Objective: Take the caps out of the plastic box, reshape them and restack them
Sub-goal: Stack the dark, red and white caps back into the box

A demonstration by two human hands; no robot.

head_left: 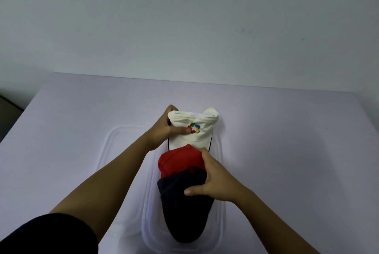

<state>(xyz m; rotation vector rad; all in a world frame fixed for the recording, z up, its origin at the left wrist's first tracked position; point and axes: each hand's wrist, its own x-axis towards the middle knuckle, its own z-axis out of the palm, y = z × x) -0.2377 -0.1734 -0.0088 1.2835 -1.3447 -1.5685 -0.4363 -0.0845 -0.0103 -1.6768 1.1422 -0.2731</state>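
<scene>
Pale lilac table against a plain wall, with a clear box sitting nearest. Three caps are lined up over it. The right hand has its fingers clamped on the black cap, thumb on top, with the red cap just past the fingertips. Farther out, the left hand pinches the crumpled white cap, thumb by the logo.
</scene>
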